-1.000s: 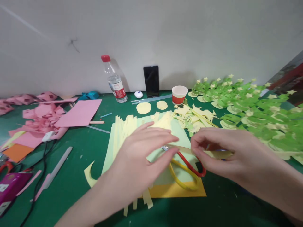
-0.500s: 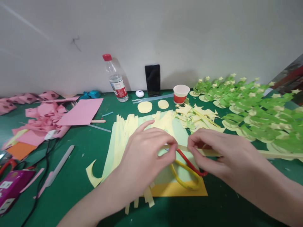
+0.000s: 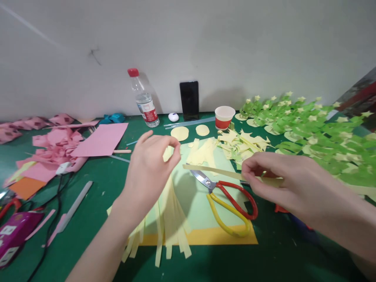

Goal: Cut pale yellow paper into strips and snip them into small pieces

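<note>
My left hand point(image 3: 149, 164) is raised above the table, thumb and forefinger pinched on a bundle of pale yellow paper strips point(image 3: 167, 219) that hang down to the green sheet point(image 3: 199, 203). My right hand point(image 3: 282, 184) is closed on one long yellow strip point(image 3: 214, 171), which sticks out to the left over the scissors point(image 3: 229, 199). The scissors, with one red and one yellow handle, lie on the green sheet, untouched by either hand. An orange sheet point(image 3: 223, 237) shows beneath the green one.
Pink paper pieces point(image 3: 73, 147) and a purple glue gun point(image 3: 13, 231) with its cable lie at left. A water bottle point(image 3: 143, 100), a phone point(image 3: 189, 100) and a paper cup point(image 3: 225, 116) stand by the wall. Green paper trees point(image 3: 311, 133) fill the right; yellow scraps point(image 3: 243, 145) lie beside them.
My left hand let go of the single strip near the scissors, moved left and up, and lifted a bundle of yellow strips. The scissors are now uncovered. My right hand keeps its strip.
</note>
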{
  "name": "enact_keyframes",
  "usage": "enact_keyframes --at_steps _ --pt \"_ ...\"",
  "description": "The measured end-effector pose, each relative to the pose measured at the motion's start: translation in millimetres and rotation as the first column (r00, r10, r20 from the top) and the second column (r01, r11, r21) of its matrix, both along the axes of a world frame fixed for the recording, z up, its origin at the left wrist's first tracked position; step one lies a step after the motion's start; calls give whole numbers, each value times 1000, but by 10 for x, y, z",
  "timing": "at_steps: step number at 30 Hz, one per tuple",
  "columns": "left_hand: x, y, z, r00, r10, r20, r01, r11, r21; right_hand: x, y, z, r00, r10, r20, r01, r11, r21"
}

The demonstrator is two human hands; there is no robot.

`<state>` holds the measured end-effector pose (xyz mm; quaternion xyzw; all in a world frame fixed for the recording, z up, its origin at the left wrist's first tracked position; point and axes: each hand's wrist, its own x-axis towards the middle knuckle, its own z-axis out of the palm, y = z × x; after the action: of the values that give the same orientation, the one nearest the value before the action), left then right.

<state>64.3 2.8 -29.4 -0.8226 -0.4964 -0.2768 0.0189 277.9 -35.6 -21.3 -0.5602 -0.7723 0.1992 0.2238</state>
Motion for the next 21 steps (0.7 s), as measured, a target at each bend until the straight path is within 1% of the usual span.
enact_keyframes --at_steps 1,2,4,5,7,11,14,15,18,21 --pt "40 -38 -12 998 -54 18 54 998 -12 -22 3 -1 1000 15 11 -14 999 -31" --pt "88 -85 -26 990 -136 35 137 990 -28 -46 5 -3 999 28 16 -27 999 -39" --pt "185 -187 -57 951 -309 30 311 948 -75 -94 1 -18 999 48 23 -48 998 -28" --pt "226 -232 -71 931 -365 22 365 925 -101 -115 -3 -28 998 54 26 -54 998 -25" --pt "276 -292 -89 904 -428 7 424 893 -149 -147 -13 -44 997 69 21 -69 997 -35" --pt "267 -302 -67 888 -458 29 456 872 -180 -176 -23 -21 996 92 -19 -94 990 -110" --pt "221 -282 -4 891 -450 63 454 870 -195 -153 -34 15 998 70 5 -68 985 -161" --pt "203 -277 21 895 -440 76 446 874 -194 -132 -42 22 998 65 6 -63 986 -156" --pt "138 -265 95 904 -411 113 426 889 -171 -34 -76 25 998 52 -43 -56 995 -80" --pt "61 -241 159 911 -398 106 411 897 -164 75 -109 24 995 55 -87 -58 998 -32"
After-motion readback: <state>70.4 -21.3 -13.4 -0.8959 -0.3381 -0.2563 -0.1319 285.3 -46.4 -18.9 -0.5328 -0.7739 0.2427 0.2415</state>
